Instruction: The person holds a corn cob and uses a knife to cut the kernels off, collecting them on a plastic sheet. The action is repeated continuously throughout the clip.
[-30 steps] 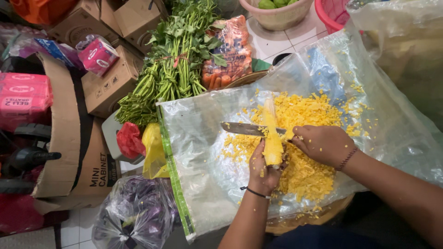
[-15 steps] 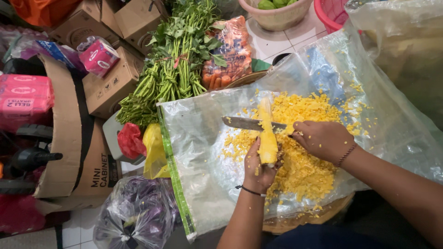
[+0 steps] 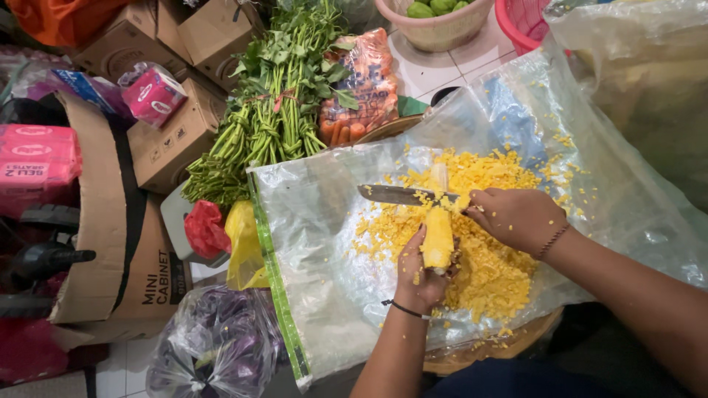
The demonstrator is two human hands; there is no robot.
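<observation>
The left hand [image 3: 419, 276] had its grip clamped around the lower end of a corn cob [image 3: 438, 228], holding it upright over the heap of cut kernels [image 3: 479, 250]. The right hand [image 3: 516, 217] was closed on the handle of a knife [image 3: 402, 195], whose blade lay flat against the cob's upper part. The cob was yellow, pale at the tip. The kernels were spread on a clear plastic sheet [image 3: 324, 243] with a green edge strip.

Beyond the sheet lay leafy greens [image 3: 284, 96] and an orange-printed bag of carrots [image 3: 361, 88]. To the left stood brown cardboard boxes [image 3: 177, 136], a small pink packet [image 3: 151, 92] on one, and flat pink packets [image 3: 29, 158] at the edge. A clear bag of purple vegetables [image 3: 214, 343] sat below.
</observation>
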